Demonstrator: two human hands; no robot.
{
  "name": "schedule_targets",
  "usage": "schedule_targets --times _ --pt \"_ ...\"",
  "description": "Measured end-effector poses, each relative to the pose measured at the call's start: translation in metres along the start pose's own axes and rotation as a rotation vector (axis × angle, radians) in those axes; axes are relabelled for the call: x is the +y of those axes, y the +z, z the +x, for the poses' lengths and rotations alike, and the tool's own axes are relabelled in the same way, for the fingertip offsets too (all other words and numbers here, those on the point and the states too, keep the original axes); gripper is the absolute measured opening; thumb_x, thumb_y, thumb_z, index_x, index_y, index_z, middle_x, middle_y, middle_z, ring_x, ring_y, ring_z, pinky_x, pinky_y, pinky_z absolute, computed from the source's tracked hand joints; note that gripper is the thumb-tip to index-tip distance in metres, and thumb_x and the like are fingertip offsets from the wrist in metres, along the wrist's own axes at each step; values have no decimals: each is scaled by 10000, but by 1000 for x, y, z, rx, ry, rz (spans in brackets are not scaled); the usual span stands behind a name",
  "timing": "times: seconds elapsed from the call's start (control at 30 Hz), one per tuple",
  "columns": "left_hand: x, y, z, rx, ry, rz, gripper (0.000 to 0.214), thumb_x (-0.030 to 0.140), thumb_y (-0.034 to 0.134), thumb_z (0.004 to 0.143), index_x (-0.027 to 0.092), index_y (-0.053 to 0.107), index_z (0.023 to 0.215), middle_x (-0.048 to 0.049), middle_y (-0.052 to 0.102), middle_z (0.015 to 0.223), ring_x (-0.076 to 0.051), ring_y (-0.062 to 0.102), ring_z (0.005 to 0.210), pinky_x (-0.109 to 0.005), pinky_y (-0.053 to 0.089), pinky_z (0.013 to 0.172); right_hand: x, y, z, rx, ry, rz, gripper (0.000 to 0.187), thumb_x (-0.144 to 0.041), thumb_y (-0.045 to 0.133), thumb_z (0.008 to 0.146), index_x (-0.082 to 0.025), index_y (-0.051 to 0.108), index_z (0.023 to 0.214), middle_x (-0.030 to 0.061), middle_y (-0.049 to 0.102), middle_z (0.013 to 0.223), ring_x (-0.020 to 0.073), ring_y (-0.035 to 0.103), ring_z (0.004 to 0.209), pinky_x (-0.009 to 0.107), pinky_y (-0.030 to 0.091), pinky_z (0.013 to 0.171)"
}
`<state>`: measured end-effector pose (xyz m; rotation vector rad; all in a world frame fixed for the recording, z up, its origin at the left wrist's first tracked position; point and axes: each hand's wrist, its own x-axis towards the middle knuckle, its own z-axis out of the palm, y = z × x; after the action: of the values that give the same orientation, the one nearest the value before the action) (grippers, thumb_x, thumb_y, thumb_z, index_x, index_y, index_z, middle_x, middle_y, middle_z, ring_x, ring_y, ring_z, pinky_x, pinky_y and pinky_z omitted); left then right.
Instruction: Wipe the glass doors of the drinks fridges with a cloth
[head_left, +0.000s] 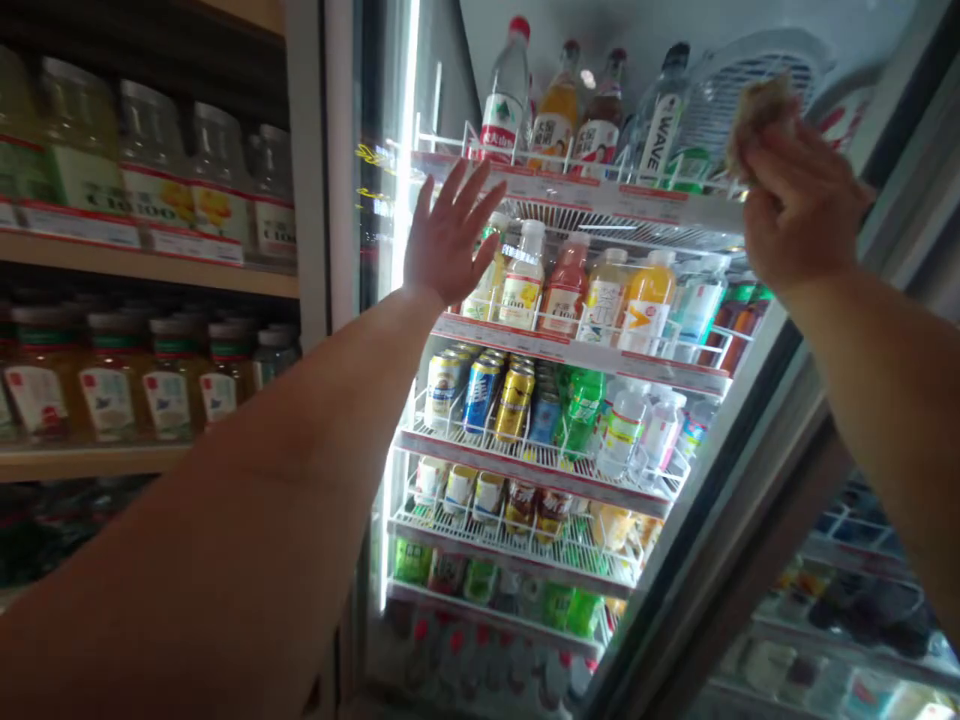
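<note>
My left hand [454,235] is raised with its fingers spread, holding nothing. It appears in front of the upper left shelves of a lit drinks fridge [577,345]; I cannot tell whether it touches glass. Higher up on the right, my right hand [806,205] is closed on a crumpled, brownish cloth [757,110], slightly blurred. Behind the cloth is the top shelf, with a red-capped water bottle [504,100], an orange drink bottle [555,110] and a dark-capped bottle [664,120].
Lower fridge shelves carry juice bottles [646,300], cans [514,400] and green bottles [581,405]. A metal door frame [720,500] slants down the right side. At left, wooden shelves [150,262] hold rows of bottled drinks [154,150]. More chilled goods [832,610] show at lower right.
</note>
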<state>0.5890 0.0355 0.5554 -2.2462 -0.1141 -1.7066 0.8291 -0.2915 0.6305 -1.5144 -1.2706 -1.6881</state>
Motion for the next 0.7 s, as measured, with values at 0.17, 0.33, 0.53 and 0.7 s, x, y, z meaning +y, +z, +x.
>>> schedule_targets --times 0.17,0.33,0.53,0.7 --pt "2 -3 -1 6 -20 11 688 696 165 980 413 300 1592 252 105 1672 -196 54 1605 -417 -53 1336 -18 12 18 104 221 -32 645 -173 417 854 -182 565 1482 22 464 1595 196 315 1557 455 233 1301" --pt "5 -7 -2 24 -7 -21 648 612 266 988 409 319 1601 181 175 1680 -212 98 1604 -490 4 1338 -33 11 23 -98 -62 65 513 -310 412 960 -285 590 1441 -50 506 1557 131 336 1541 433 297 1278" --pt "8 -12 -4 53 7 -43 649 510 365 973 438 299 1614 122 273 1666 -207 128 1596 -537 55 1326 -23 18 31 177 380 -30 647 -164 394 894 -184 501 1532 44 399 1637 220 281 1567 497 188 1289" --pt "11 -12 -6 94 -31 -26 664 497 394 966 408 310 1619 105 232 1683 -225 115 1599 -543 64 1322 -43 23 15 190 281 -82 601 -217 427 910 -197 545 1499 47 461 1600 258 328 1546 516 253 1268"
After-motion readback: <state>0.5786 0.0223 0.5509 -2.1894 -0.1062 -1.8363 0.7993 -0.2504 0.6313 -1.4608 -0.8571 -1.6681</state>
